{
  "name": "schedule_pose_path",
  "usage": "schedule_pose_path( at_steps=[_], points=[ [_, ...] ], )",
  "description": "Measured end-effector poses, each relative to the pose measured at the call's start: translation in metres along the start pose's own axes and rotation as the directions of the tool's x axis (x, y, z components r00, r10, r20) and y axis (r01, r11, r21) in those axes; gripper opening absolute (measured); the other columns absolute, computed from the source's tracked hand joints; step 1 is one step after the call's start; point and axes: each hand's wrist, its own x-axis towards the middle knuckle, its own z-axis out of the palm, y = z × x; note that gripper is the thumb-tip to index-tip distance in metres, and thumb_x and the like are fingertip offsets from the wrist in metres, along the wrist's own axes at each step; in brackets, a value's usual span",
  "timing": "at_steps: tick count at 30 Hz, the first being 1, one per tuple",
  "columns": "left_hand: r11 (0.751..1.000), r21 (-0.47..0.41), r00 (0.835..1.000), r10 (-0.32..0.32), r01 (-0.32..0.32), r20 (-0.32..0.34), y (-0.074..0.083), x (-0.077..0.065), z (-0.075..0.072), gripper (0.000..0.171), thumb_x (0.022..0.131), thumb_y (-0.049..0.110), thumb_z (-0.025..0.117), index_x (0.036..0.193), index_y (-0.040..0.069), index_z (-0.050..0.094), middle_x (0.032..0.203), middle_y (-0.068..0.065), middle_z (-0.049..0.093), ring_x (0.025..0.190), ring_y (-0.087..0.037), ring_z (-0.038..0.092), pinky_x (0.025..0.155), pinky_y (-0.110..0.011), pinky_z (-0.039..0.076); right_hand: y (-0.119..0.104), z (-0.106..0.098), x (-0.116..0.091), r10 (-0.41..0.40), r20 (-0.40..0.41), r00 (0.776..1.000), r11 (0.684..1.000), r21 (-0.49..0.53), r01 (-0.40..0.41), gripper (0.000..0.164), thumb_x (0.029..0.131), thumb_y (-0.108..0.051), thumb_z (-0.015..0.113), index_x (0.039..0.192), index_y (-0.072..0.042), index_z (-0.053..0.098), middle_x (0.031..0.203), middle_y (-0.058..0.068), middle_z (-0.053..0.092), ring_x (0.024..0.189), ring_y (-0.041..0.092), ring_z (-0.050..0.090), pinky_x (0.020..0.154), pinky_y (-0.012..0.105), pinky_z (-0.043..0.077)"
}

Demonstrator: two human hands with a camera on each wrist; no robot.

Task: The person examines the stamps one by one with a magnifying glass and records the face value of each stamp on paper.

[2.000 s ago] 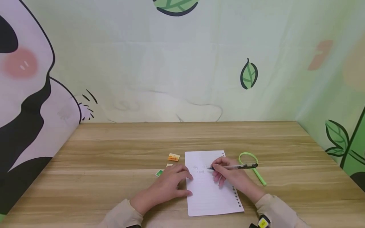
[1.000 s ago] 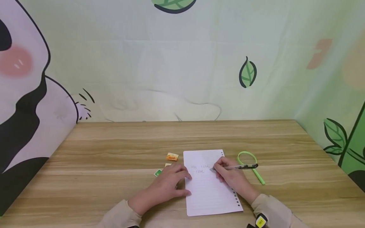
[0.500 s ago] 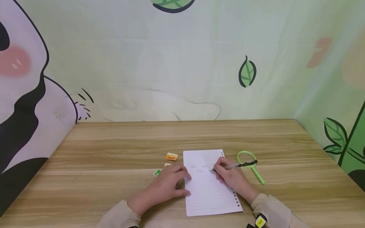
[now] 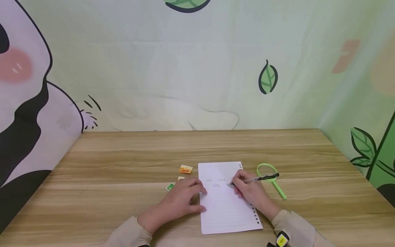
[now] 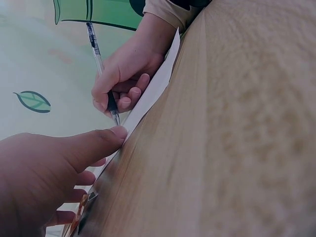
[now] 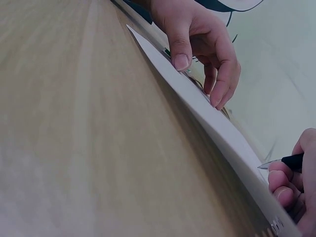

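In the head view a lined white sheet of paper (image 4: pixel 226 212) with punched holes lies on the table, bearing two short rows of handwriting. My right hand (image 4: pixel 251 188) pinches a clear pen with a black grip (image 4: pixel 266 177), its tip at the end of the second row. My left hand (image 4: pixel 182 197) rests at the sheet's left edge, thumb and fingertips touching it, the fingers loosely bent. Partly under and beyond that hand lie small stamp-like pieces, one green (image 4: pixel 170 187) and one orange (image 4: pixel 186 169). In the left wrist view the pen (image 5: pixel 94 44) slants upward.
A green magnifying glass (image 4: pixel 279 189) lies just right of the paper, partly behind the pen. The wooden table (image 4: pixel 123 157) runs back to a wall hanging (image 4: pixel 185 68) printed with leaves and a panda.
My right hand has shifted slightly down the sheet to the second row, where a new mark now shows beside the pen tip. The left hand stays at the paper's edge.
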Motion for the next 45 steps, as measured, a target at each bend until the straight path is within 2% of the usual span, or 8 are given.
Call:
schedule_pose_path(
  at_steps=[8, 15, 21, 29, 37, 40, 45],
  points=[
    [1.000, -0.003, 1.000, -0.002, 0.002, 0.004, -0.001, 0.001, 0.001, 0.035, 0.077, 0.038, 0.078, 0.105, 0.019, 0.066, 0.113, 0.002, 0.059, 0.111, -0.015, 0.053, 0.096, -0.039, 0.044, 0.001, 0.000, 0.000, 0.001, 0.011, 1.000, 1.000, 0.001, -0.001, 0.015, 0.095, -0.007, 0.051, 0.081, -0.001, 0.055, 0.060, 0.002, 0.054, 0.046, 0.009, 0.047, 0.042, 0.018, 0.035],
    [1.000, -0.005, 1.000, -0.019, 0.019, 0.014, 0.000, 0.001, 0.001, 0.036, 0.077, 0.039, 0.078, 0.104, 0.019, 0.066, 0.115, 0.001, 0.060, 0.114, -0.018, 0.053, 0.097, -0.042, 0.044, 0.002, -0.002, -0.001, 0.006, -0.034, 0.999, 1.000, 0.020, -0.005, 0.016, 0.094, -0.010, 0.052, 0.083, 0.000, 0.058, 0.060, 0.003, 0.054, 0.048, 0.010, 0.048, 0.045, 0.020, 0.039],
    [1.000, 0.000, 1.000, -0.018, 0.018, 0.015, -0.001, 0.002, 0.000, 0.036, 0.077, 0.039, 0.078, 0.104, 0.019, 0.066, 0.115, 0.001, 0.060, 0.114, -0.018, 0.053, 0.097, -0.042, 0.044, 0.001, -0.001, -0.001, -0.008, -0.028, 1.000, 1.000, 0.004, 0.008, 0.015, 0.096, -0.009, 0.052, 0.085, 0.000, 0.058, 0.062, 0.003, 0.054, 0.049, 0.009, 0.047, 0.047, 0.019, 0.038],
    [1.000, 0.008, 1.000, -0.015, 0.015, 0.013, -0.001, 0.001, 0.001, 0.036, 0.077, 0.038, 0.078, 0.104, 0.019, 0.066, 0.115, 0.001, 0.059, 0.112, -0.017, 0.053, 0.095, -0.040, 0.044, -0.022, 0.000, -0.011, -0.047, -0.037, 0.998, 0.998, -0.040, 0.045, 0.017, 0.094, -0.003, 0.049, 0.080, 0.003, 0.054, 0.060, 0.005, 0.052, 0.048, 0.008, 0.045, 0.047, 0.018, 0.035],
    [1.000, 0.012, 1.000, -0.009, 0.009, 0.007, 0.001, 0.001, 0.001, 0.035, 0.077, 0.038, 0.079, 0.104, 0.019, 0.066, 0.114, 0.001, 0.059, 0.111, -0.016, 0.053, 0.095, -0.040, 0.044, -0.003, 0.000, -0.004, -0.070, -0.045, 0.997, 0.995, -0.080, 0.066, 0.017, 0.093, -0.006, 0.051, 0.078, -0.001, 0.057, 0.059, 0.003, 0.053, 0.048, 0.007, 0.045, 0.047, 0.019, 0.037],
    [1.000, 0.018, 1.000, -0.005, 0.005, 0.000, 0.000, 0.001, 0.001, 0.035, 0.077, 0.038, 0.079, 0.104, 0.019, 0.066, 0.114, 0.002, 0.060, 0.111, -0.016, 0.053, 0.095, -0.039, 0.044, -0.002, -0.001, -0.004, -0.079, -0.041, 0.996, 0.994, -0.073, 0.076, 0.017, 0.093, -0.007, 0.052, 0.077, -0.003, 0.058, 0.058, 0.003, 0.053, 0.048, 0.008, 0.047, 0.048, 0.020, 0.038],
    [1.000, 0.019, 1.000, -0.005, 0.005, 0.003, 0.000, 0.001, 0.001, 0.035, 0.077, 0.038, 0.079, 0.104, 0.019, 0.066, 0.114, 0.002, 0.060, 0.111, -0.016, 0.053, 0.095, -0.040, 0.044, -0.002, -0.002, -0.004, -0.053, -0.064, 0.997, 0.997, -0.059, 0.049, 0.020, 0.092, -0.005, 0.051, 0.073, -0.003, 0.057, 0.056, 0.003, 0.053, 0.047, 0.010, 0.048, 0.048, 0.020, 0.039]
  ],
)
